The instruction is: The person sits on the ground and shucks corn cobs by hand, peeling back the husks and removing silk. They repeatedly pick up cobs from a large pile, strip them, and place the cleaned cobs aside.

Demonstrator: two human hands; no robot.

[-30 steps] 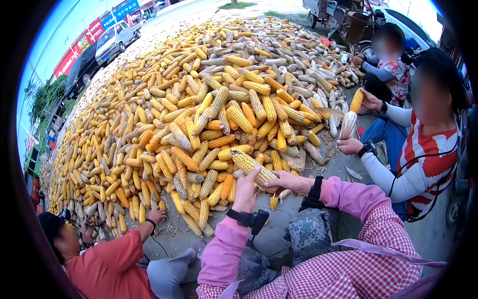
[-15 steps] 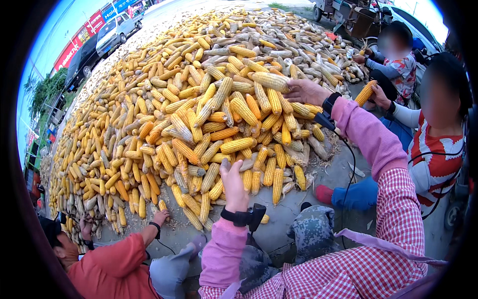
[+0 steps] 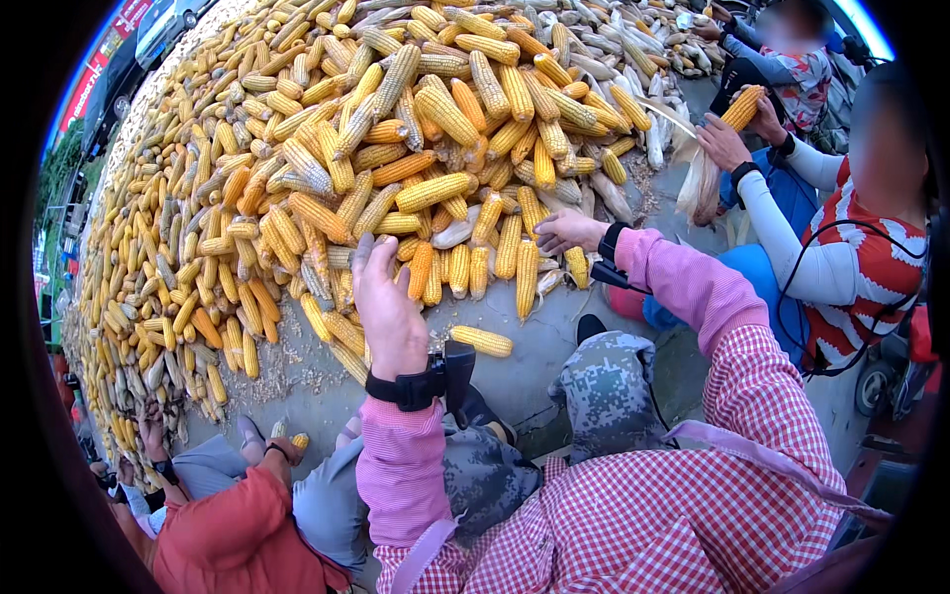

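While left hand (image 3: 387, 309) points up (splayed), right hand (image 3: 571, 232) points left.

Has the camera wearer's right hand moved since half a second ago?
Yes. Judged against the corn pile, the right hand has drawn back, from over the cobs farther up to the pile's near edge.

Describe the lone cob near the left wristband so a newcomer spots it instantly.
Start at the big corn pile and drop to the grey ground before it. Right of the left wristband, a yellow cob lies crosswise, alone, while its neighbours crowd together.
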